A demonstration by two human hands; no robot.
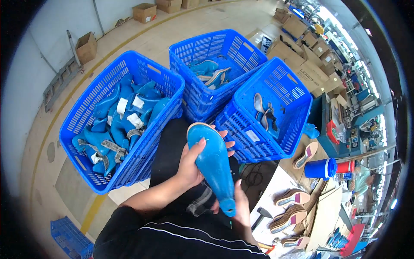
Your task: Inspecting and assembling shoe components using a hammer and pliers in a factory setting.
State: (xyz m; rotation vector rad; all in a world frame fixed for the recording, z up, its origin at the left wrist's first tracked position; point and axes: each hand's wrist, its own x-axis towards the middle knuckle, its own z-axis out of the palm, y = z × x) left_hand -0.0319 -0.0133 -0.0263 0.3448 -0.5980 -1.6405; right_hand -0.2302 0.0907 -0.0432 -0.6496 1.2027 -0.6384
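Observation:
A blue shoe last is between my two hands, its wide end pointing away from me and its narrow end with a small hole toward me. A thin tan edge shows round the wide end. My left hand grips that wide end, thumb on top and fingertips out on the far side. Closed about the narrow end is my right hand, partly hidden by the last. A worn grey strap lies under the last, over my dark clothing.
A blue crate on the left holds several blue lasts. Two more crates, middle and right, hold lasts and shoe parts. A bench carries stacked soles, a hammer and a blue jug.

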